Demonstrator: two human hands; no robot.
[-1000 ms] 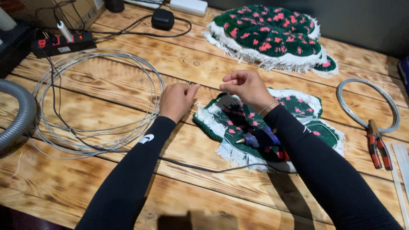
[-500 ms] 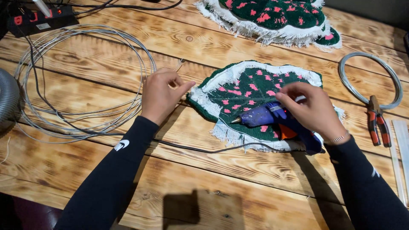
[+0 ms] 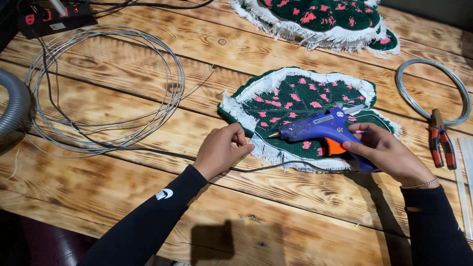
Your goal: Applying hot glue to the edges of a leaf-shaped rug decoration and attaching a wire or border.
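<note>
A green fabric piece [image 3: 300,98] with pink flowers and a white fringe lies flat on the wooden table [image 3: 148,197]. My right hand [image 3: 389,155] grips a blue hot glue gun [image 3: 320,129] with an orange trigger, its nozzle pointing left over the fabric's near edge. My left hand [image 3: 221,150] pinches the fringed lower left edge of the fabric, fingers curled. The gun's black cord [image 3: 162,153] runs left across the table under my left hand.
A large coil of grey wire [image 3: 106,86] lies at left beside a grey ribbed hose [image 3: 12,106]. A power strip [image 3: 54,19] sits far left. More green fabric pieces [image 3: 320,15] are stacked at the back. A small wire coil [image 3: 433,88] and red-handled pliers [image 3: 440,140] lie right.
My right hand has lifted the glue gun and aimed its nozzle left at the fabric's edge. My left hand has moved down to the near fringe. The view has moved closer.
</note>
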